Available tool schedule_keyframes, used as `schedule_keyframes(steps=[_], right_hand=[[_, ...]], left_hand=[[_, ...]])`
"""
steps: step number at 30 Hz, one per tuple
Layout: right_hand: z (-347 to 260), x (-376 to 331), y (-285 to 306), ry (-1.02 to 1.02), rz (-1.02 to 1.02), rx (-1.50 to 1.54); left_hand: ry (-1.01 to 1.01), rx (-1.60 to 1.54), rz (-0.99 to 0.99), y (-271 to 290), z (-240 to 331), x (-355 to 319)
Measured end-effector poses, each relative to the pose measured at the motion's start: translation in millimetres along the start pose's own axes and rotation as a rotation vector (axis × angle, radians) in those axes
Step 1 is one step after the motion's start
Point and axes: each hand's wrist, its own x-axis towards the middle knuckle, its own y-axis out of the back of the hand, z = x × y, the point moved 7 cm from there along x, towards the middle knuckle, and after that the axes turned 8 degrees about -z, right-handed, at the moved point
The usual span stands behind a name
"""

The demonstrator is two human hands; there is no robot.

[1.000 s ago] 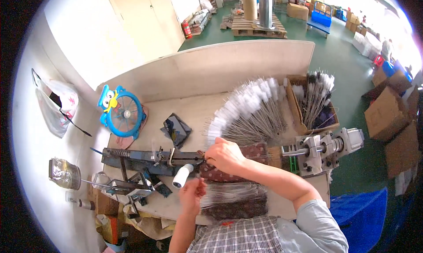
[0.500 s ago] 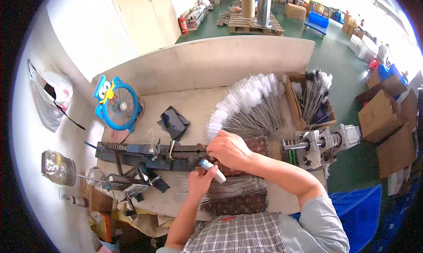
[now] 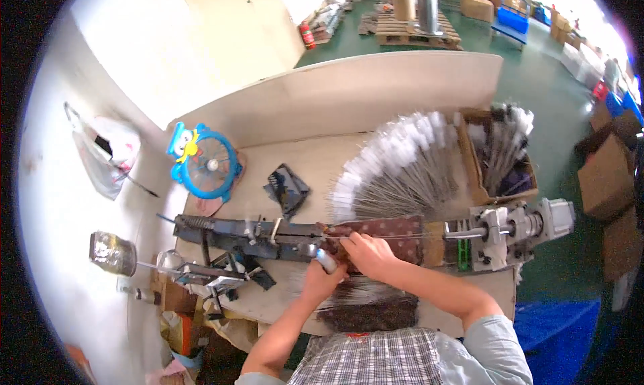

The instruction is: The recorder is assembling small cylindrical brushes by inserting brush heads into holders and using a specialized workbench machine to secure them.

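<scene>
My left hand is closed around a small white tube with a light-blue end, held at the near side of a long dark metal bench fixture. Close beside it, my right hand has its fingers bent together over a brown dotted cloth. Its fingertips meet the left end of a thin wire, which runs right toward a metal spindle. Below my hands lies a bundle of pale wires, partly hidden by them.
Beyond the fixture, thin-stemmed brushes with white heads lie fanned out. More stand in a cardboard box. A blue toy-shaped fan and dark folded pieces are at left. A low board edges the table's back.
My right hand has come down and right from the fixture, and the thin wire shows along the cloth. My left hand with the tube stays close by. The whole view has shifted.
</scene>
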Motion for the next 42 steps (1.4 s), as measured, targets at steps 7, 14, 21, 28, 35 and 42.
schedule_keyframes(steps=[7, 14, 21, 28, 35, 42], right_hand=[[-7, -17, 27, 0.147, -0.079, 0.111], [-18, -12, 29, 0.112, -0.160, 0.221], [-18, -21, 33, 0.076, -0.284, 0.202], [-32, -17, 101, 0.235, -0.012, 0.080], [21, -20, 105, -0.096, 0.080, 0.321], [30, -37, 115, -0.068, 0.014, 0.459]], left_hand=[[-0.012, -0.797, 0.510, 111, -96, -51], [0.105, -1.139, 0.663, 155, -135, -83], [0.059, -1.257, 0.669, 148, -142, -77], [-0.068, -0.851, 0.318, 38, -43, -59], [-0.201, -0.878, -0.007, -55, 41, 3], [-0.223, -0.737, -0.031, -71, 48, 16]])
